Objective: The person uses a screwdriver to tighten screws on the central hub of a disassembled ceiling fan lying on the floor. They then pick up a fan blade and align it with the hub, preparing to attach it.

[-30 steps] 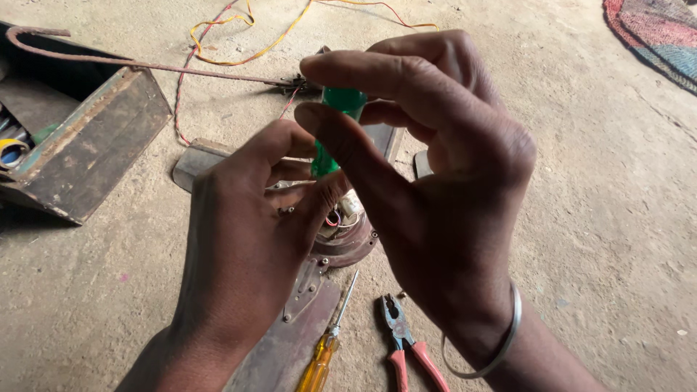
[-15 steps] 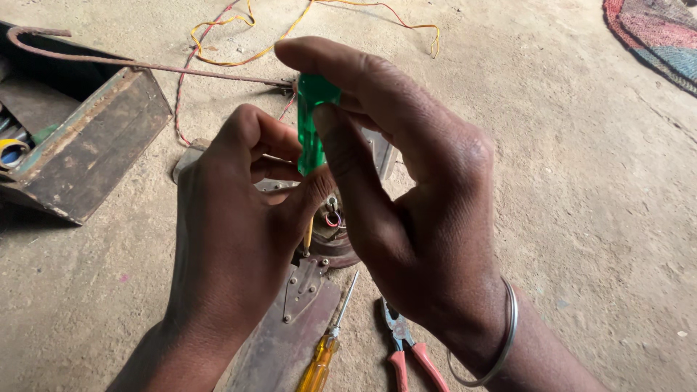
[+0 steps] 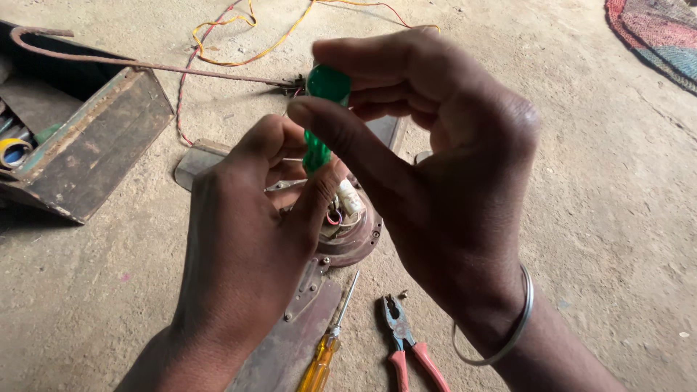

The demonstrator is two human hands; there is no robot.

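My right hand grips the green handle of a screwdriver, held upright with the tip pointing down into a round brown fan motor on the floor. My left hand rests on the motor, with its thumb and fingers closed around the lower part of the green handle and the motor's top. White and coloured wiring shows inside the motor. The screwdriver's shaft is hidden behind my left hand. A metal bangle sits on my right wrist.
An open rusty metal toolbox stands at the left. A yellow-handled screwdriver and red-handled pliers lie near the front. Fan blades extend from the motor. Yellow and red wires trail across the dusty floor. A rug is at top right.
My right hand has shifted its grip on the green handle and turned it; its round end now faces up towards me. My left hand stays on the motor.
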